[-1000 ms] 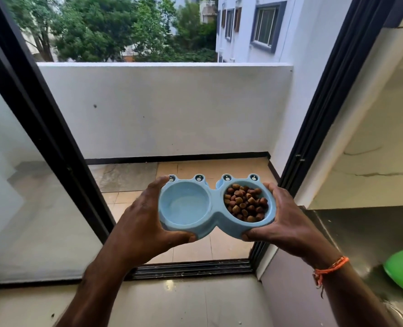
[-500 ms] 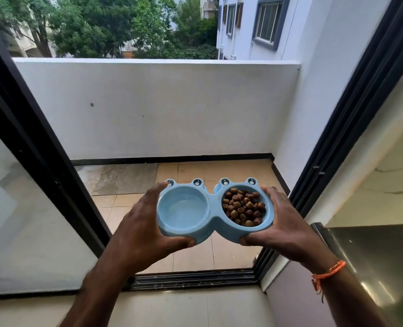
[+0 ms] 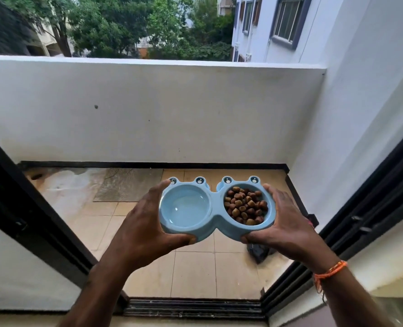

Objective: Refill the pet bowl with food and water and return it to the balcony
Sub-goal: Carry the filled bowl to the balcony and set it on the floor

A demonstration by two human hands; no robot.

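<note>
Bowl: a blue twin pet bowl (image 3: 216, 208) is held level in the air at the open balcony doorway, above the sliding-door track (image 3: 193, 308).
Left hand (image 3: 146, 227): clamped on the water end, thumb under the near rim.
Right hand (image 3: 288, 223): clamped on the food end.
Done: water (image 3: 187, 207) fills the left well, kibble (image 3: 245, 205) the right.
Left: by the look of it, only stepping out and setting the bowl on the balcony floor (image 3: 191, 270).

No lettering, label, brand or number can be read anywhere here, not on the blue double pet bowl (image 3: 213, 217) nor on the white balcony wall (image 3: 148, 109).
</note>
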